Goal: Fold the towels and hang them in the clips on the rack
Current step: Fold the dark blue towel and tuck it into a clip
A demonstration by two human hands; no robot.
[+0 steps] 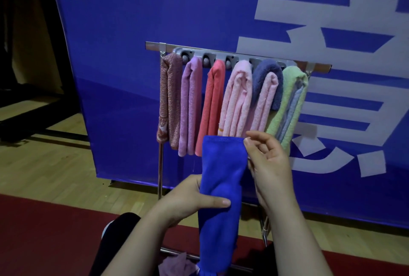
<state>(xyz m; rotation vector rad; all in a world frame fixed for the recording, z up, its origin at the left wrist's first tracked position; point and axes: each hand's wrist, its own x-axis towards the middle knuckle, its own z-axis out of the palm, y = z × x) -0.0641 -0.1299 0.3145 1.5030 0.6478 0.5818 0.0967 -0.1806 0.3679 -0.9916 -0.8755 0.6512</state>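
Blue towel (223, 171): folded into a long narrow strip and held upright below the clip bar (221, 55); its top hem sits just under the lower ends of the towels hanging from that bar, and its bottom end drops out of view.
Left hand (188, 202): well below the clip bar, wrapped round the strip at mid-length; thumb (221, 202) pressed across the front, the other fingers hidden behind the cloth.
Right hand (272, 165): below the clip bar's right half; fingers (247, 142) pinching the strip's top right corner, the rest loosely curled.
Clip bar: carries six folded towels (238, 98) side by side; whether any slot is free I cannot tell.
Step in hand: probably tidying the fold before lifting the strip to the clip bar; the task looks nearly done.
Risk, fold: only one corner and the middle are held; if the pinch loosens on the way up, the layers could slide apart and the strip would arrive too wide or too loose for a clip.
Risk, crowding: the hung towels touch one another; pushing the strip in between could tug a neighbour out of its clip.
Risk, drop: the long lower half hangs unsupported; its weight could drag the towel down out of a shallow bite.
Mauve cloth (177, 264): far below the clip bar, low by the rack's bottom rail.
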